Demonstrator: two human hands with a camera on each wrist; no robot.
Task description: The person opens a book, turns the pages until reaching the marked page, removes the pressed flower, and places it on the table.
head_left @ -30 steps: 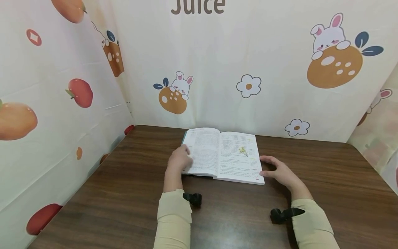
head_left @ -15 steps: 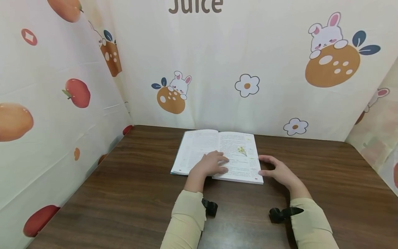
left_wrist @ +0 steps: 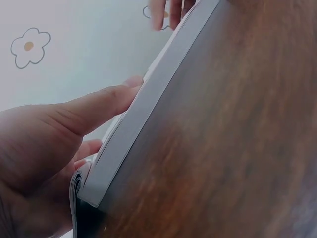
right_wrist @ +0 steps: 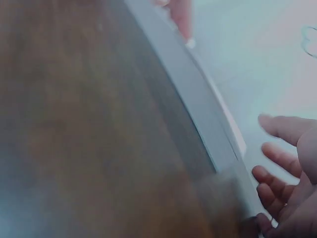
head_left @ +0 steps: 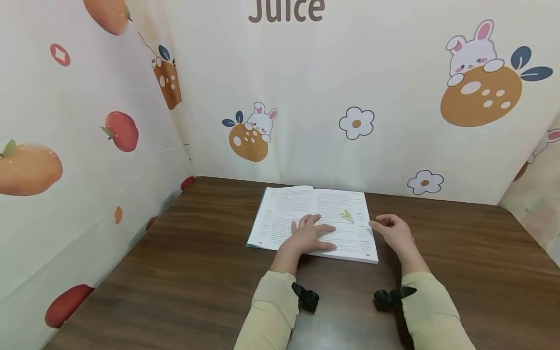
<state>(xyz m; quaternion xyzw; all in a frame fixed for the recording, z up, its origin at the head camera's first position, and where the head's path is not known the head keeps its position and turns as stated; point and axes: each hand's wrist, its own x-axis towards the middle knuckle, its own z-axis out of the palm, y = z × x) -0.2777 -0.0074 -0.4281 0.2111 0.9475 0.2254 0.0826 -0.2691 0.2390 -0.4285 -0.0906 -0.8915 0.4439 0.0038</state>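
An open book (head_left: 280, 209) lies on the table near the wall, with printed text and a small yellow flower picture (head_left: 347, 215) on its right page. My left hand (head_left: 306, 237) rests on the book across the inner fold, fingers spread over the right page. In the left wrist view the left thumb (left_wrist: 106, 103) lies along the top of the thick page edge (left_wrist: 136, 116). My right hand (head_left: 395, 236) is at the book's right edge, its fingers loosely bent. The right wrist view shows those fingers (right_wrist: 280, 158) apart, beside the page block (right_wrist: 198, 99).
The brown wooden table (head_left: 175, 272) extends to both sides of the book. A patterned cloth wall (head_left: 306, 146) with rabbits, fruit and flowers stands right behind it, and another (head_left: 78, 194) closes off the left. Black wrist cameras (head_left: 308, 297) sit on both sleeves.
My left hand has moved right from the left page's outer edge onto the book's middle, and the lifted left side now lies flatter. The right hand has shifted slightly, fingers drawn closer together.
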